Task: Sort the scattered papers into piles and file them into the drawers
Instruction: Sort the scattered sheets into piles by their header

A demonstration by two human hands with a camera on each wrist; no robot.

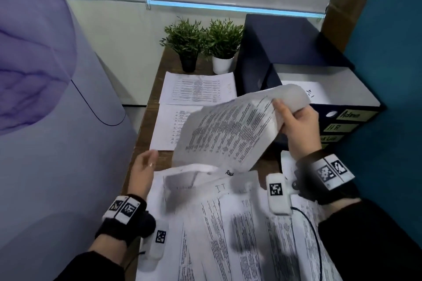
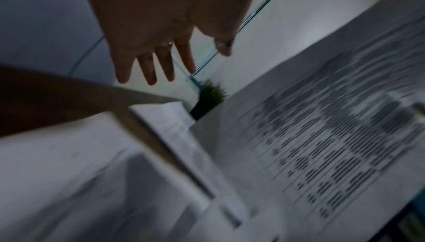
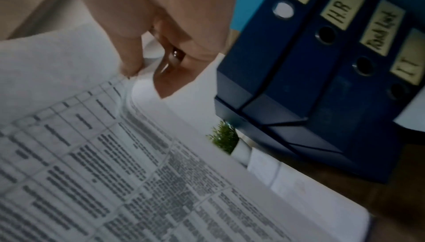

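Note:
My right hand (image 1: 294,121) pinches the top edge of a printed sheet (image 1: 230,130) and holds it in the air above the desk, just in front of the open top drawer (image 1: 356,89) of a dark blue drawer unit. In the right wrist view the thumb and fingers (image 3: 131,64) clamp that sheet (image 3: 115,164). My left hand (image 1: 145,171) hovers with straight fingers (image 2: 149,71) over the left edge of a scattered heap of papers (image 1: 228,230) near me. Two sorted piles (image 1: 196,89) (image 1: 169,128) lie further back.
The drawer fronts carry labels Admin (image 1: 351,114), HR (image 1: 333,127) and, in the right wrist view, IT (image 3: 409,64). A white sheet lies in the open drawer. Two potted plants (image 1: 203,41) stand at the back. A pale curved partition (image 1: 57,121) borders the desk's left edge.

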